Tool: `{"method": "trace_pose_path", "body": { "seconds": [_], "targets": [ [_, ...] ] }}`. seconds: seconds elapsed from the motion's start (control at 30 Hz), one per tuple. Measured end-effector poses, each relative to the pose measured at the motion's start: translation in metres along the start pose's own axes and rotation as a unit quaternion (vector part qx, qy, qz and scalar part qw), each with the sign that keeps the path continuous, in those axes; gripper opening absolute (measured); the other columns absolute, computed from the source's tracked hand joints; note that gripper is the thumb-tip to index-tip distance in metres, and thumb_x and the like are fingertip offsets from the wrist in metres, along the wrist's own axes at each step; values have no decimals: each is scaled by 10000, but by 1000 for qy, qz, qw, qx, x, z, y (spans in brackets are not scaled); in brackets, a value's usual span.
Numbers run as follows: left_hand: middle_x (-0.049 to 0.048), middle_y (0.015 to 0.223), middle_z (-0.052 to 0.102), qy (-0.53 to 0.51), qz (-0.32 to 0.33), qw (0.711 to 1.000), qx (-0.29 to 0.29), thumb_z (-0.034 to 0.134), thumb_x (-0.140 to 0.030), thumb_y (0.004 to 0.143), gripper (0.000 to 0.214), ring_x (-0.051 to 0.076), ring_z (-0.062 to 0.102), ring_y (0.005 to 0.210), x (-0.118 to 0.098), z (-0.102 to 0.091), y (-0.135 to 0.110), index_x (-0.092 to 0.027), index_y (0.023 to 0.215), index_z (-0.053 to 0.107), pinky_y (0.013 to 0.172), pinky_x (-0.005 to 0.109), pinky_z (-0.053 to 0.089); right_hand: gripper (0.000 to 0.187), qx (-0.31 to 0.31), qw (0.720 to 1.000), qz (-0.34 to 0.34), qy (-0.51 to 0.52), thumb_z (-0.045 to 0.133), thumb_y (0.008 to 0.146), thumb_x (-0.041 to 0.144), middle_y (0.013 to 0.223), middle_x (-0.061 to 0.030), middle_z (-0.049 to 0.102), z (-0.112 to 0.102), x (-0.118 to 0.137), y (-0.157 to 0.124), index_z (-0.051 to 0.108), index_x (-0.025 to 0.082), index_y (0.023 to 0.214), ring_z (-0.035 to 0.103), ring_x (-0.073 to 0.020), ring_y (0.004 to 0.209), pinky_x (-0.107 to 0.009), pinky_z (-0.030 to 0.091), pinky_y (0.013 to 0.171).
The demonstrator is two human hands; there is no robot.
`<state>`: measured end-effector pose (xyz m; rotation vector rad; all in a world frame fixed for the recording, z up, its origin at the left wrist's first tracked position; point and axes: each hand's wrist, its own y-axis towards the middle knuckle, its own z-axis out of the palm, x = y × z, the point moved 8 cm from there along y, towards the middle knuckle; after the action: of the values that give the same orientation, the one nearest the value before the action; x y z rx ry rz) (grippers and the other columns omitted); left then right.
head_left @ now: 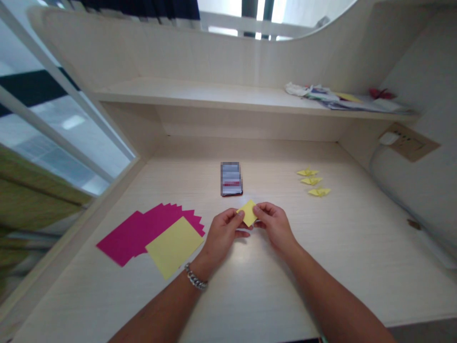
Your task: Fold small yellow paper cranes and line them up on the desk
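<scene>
Left hand (221,233): grip pinched on folded yellow paper (249,213), left edge | right hand (276,224): grip pinched, right edge | paper: over desk (357,247), near phone (231,179) | rightward: 3 yellow paper figures (312,181) | leftward: magenta sheets (143,231)

Nearer you than the smartphone (231,179), your left grip (224,229) and right grip (276,225) pinch a yellow paper diamond (247,214). Left of the smartphone, a yellow sheet (174,247) overlaps fanned magenta sheets (148,231); right of it, three yellow origami figures (312,181) sit on the worktop (250,295).
</scene>
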<state>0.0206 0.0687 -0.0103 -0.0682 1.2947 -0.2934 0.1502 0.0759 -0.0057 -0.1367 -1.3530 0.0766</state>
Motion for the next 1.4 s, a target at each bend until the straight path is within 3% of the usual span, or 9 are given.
{"method": "trace_pose_path", "body": {
  "seconds": [0.13,0.43,0.7,0.9,1.23,1.4],
  "targets": [
    [69,754,667,-1,4,1000,11,679,-374,747,259,178,667,692,0,1,0,-122,793,639,578,267,562,268,-57,995,-49,-58,700,683,407,686,-28,643,-10,6,2,637,159,763,577,-144,602,-271,479,562],
    [74,812,671,-41,-27,998,31,693,-382,741,302,194,686,734,4,6,-2,-128,895,637,651,288,573,167,-62,972,-113,-198,569,800,317,721,-36,663,-8,18,-6,656,174,806,590,-171,658,-281,467,620],
    [67,833,650,-100,-11,995,10,694,-363,739,271,160,648,750,3,6,-1,-105,809,648,733,325,580,180,-85,958,-164,-220,567,815,271,892,-55,712,-5,27,-16,706,214,914,644,-205,789,-340,505,745],
    [71,864,646,-135,-12,991,7,687,-305,755,220,164,647,768,1,5,0,-98,821,650,781,349,572,158,-105,954,-194,-203,611,801,288,884,-39,724,-5,30,-21,726,233,894,658,-198,794,-340,519,760],
    [93,911,671,-159,-12,987,10,649,-288,789,198,167,645,780,-2,6,0,-101,849,659,782,337,559,131,-20,938,-249,-240,508,853,204,992,-58,646,9,42,-23,629,216,900,604,-183,919,-297,514,750],
    [92,909,677,-171,6,985,13,653,-266,781,180,179,646,805,-9,3,0,-96,838,667,811,354,545,118,37,932,-259,-252,556,823,191,1004,-62,628,12,42,-21,613,203,925,598,-178,910,-293,521,734]
  ]
}}
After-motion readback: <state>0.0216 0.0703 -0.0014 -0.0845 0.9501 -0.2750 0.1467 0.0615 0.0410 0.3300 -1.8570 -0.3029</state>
